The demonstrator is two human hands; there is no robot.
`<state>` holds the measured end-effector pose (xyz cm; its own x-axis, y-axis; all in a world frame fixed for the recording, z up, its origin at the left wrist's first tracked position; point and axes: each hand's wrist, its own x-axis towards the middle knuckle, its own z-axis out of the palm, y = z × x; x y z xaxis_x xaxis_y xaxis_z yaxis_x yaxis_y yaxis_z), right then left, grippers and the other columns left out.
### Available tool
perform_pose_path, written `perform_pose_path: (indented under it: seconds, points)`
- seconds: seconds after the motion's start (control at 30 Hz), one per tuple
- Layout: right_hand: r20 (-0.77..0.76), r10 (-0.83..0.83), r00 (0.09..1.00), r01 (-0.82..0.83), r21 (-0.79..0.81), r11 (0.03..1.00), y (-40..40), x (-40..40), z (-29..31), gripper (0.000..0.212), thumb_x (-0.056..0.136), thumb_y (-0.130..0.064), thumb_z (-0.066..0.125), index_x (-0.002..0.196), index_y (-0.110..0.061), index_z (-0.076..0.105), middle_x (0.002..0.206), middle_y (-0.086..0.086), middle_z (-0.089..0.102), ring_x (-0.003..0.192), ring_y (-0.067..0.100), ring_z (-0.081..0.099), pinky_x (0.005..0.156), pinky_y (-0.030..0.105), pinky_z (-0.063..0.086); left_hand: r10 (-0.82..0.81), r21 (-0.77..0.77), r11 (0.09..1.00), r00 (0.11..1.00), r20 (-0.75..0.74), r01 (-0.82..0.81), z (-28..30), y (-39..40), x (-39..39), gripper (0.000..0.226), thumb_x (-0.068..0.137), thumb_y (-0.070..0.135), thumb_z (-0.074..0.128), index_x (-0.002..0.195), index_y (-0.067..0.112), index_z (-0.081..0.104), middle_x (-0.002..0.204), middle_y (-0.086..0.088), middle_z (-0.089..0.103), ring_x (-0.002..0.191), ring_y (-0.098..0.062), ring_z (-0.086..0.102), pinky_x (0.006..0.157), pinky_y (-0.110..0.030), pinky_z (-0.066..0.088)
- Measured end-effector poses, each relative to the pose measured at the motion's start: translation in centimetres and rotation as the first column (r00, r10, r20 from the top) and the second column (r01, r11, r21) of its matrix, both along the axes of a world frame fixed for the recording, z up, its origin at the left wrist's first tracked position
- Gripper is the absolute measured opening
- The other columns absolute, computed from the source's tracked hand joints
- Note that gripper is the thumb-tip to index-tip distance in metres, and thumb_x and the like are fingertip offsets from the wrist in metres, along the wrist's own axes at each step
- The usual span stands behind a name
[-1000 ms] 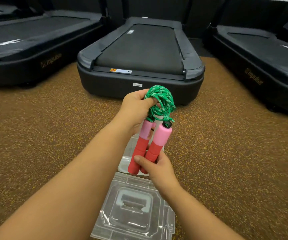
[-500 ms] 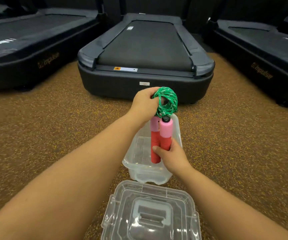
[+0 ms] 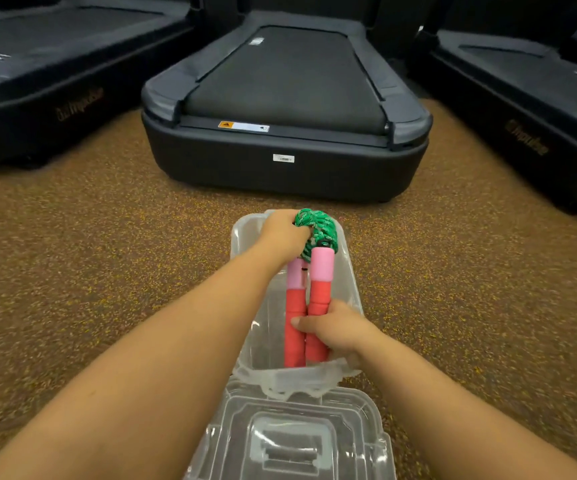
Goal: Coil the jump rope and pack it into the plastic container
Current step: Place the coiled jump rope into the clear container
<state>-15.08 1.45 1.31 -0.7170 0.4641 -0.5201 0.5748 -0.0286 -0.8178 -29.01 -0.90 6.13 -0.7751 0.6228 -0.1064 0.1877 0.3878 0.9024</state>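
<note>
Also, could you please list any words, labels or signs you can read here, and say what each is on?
"impulse", blurred gold lettering: left treadmill and right treadmill.
Orange warning-triangle sticker on the middle treadmill: text too small.
White barcode label on its front: unreadable.
White label on its belt: unreadable.

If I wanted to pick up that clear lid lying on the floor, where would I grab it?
Probably the raised handle in the middle of the lid, reached from straight above. The lid lies flat on the floor beside the container, handle side up, so that bar is the one part fingers can curl round; the edges sit low against the floor.
</note>
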Motion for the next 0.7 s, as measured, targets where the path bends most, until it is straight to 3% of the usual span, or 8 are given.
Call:
perform_pose_path:
  seconds: [0.13, 0.2, 0.27, 0.4, 0.53, 0.7]
  points:
    - [0.103, 0.024, 0.994, -0.014, -0.093, 0.996, -0.1, -0.2, -0.5, 0.010, 0.086, -0.011, 0.065, 0.090, -0.014, 0.057, 0.085, 0.007, 0.063, 0.068, 0.018, 0.059, 0.057, 0.030, 0.049, -0.025, -0.202, 0.979, 0.999, -0.042, 0.016, -2.1, 0.2, -0.5, 0.019, 0.088, 0.010, 0.053, 0.101, 0.008, 0.066, 0.102, -0.013, 0.068, 0.097, -0.029, 0.063, 0.085, -0.036, 0.053]
    - [0.137, 0.027, 0.990, -0.014, -0.098, 0.995, -0.1, -0.7, -1.0, 0.014, 0.085, -0.011, 0.066, 0.094, -0.012, 0.055, 0.087, 0.009, 0.062, 0.067, 0.020, 0.059, 0.058, 0.033, 0.050, -0.011, -0.223, 0.975, 0.998, -0.069, -0.005, -3.2, 0.1, -0.8, 0.024, 0.088, 0.008, 0.053, 0.109, 0.006, 0.065, 0.107, -0.014, 0.067, 0.101, -0.030, 0.062, 0.085, -0.035, 0.050]
    - [0.143, 0.036, 0.989, -0.025, -0.079, 0.997, -0.1, -1.3, -1.6, 0.013, 0.085, -0.010, 0.066, 0.086, -0.014, 0.054, 0.082, 0.008, 0.060, 0.065, 0.020, 0.058, 0.057, 0.034, 0.050, 0.032, -0.221, 0.974, 0.998, -0.051, -0.042, -4.3, 0.0, -1.1, 0.027, 0.089, 0.008, 0.053, 0.112, 0.006, 0.064, 0.110, -0.015, 0.067, 0.102, -0.031, 0.062, 0.090, -0.038, 0.050]
    - [0.126, 0.020, 0.992, -0.011, -0.072, 0.997, -0.4, -2.4, -2.6, 0.015, 0.086, -0.008, 0.064, 0.081, -0.014, 0.052, 0.075, 0.005, 0.059, 0.063, 0.016, 0.058, 0.053, 0.029, 0.048, 0.206, -0.215, 0.956, 0.978, 0.012, -0.199, -6.6, -0.5, -1.8, 0.021, 0.088, 0.011, 0.057, 0.103, 0.003, 0.069, 0.108, -0.018, 0.069, 0.101, -0.034, 0.063, 0.087, -0.038, 0.049]
    - [0.147, 0.027, 0.989, -0.028, 0.000, 1.000, -0.5, -3.7, -3.3, 0.017, 0.083, -0.009, 0.068, 0.078, -0.014, 0.051, 0.085, 0.011, 0.061, 0.080, 0.027, 0.063, 0.080, 0.046, 0.056, 0.310, -0.231, 0.928, 0.950, 0.043, -0.292, -8.5, -1.2, -2.1, 0.020, 0.087, 0.010, 0.059, 0.101, 0.001, 0.069, 0.109, -0.022, 0.068, 0.101, -0.036, 0.063, 0.081, -0.038, 0.047]
    - [0.234, 0.081, 0.969, -0.098, 0.060, 0.993, 0.0, -4.8, -3.1, 0.023, 0.080, -0.017, 0.073, 0.083, -0.013, 0.051, 0.105, 0.015, 0.066, 0.097, 0.030, 0.066, 0.088, 0.047, 0.054, 0.333, -0.289, 0.907, 0.942, 0.048, -0.306, -9.5, -1.2, -2.8, 0.024, 0.087, 0.009, 0.061, 0.108, -0.001, 0.066, 0.115, -0.022, 0.065, 0.105, -0.035, 0.062, 0.083, -0.038, 0.048]
